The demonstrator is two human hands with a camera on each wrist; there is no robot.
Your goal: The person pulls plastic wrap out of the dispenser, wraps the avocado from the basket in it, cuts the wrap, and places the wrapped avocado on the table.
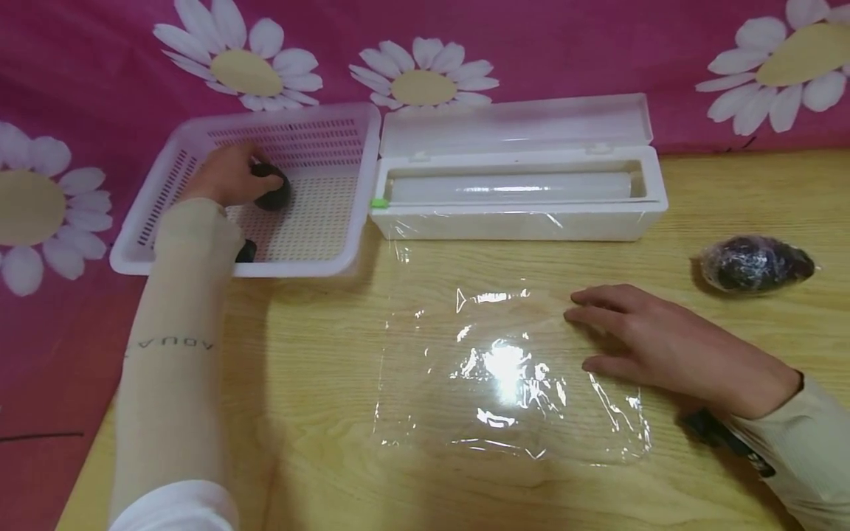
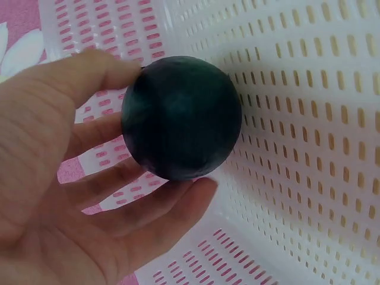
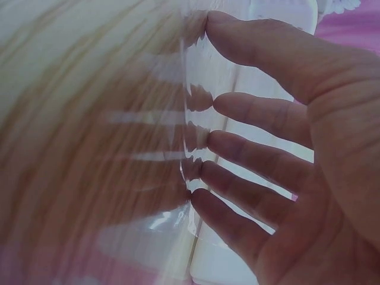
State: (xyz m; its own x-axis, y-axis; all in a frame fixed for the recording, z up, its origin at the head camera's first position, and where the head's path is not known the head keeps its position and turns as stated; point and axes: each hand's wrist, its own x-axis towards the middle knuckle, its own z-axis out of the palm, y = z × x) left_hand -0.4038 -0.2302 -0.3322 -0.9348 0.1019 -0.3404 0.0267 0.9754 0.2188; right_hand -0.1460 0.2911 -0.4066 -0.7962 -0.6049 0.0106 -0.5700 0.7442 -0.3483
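Observation:
In the white basket [image 1: 319,267], my left hand [image 1: 229,177] holds a dark, smooth, avocado-like fruit [image 1: 274,190] between thumb and fingers. Seen end-on in the left wrist view, the same fruit [image 2: 183,119] looks round and greenish black. Another dark item [image 1: 246,251] lies near the basket's front wall, partly behind my forearm. Clear cling film [image 1: 438,332] stretches over the table from its white box [image 1: 511,225]. Fingertips of my spread right hand [image 1: 637,339] rest on the right part of this film; in the right wrist view they touch its surface.
The film box stands right of the basket, lid up, with the film roll [image 1: 511,186] inside and a small green piece [image 1: 379,203] on its left corner. A dark, film-wrapped fruit [image 1: 755,264] lies at the right. Behind everything hangs a pink flowered cloth [image 1: 544,44].

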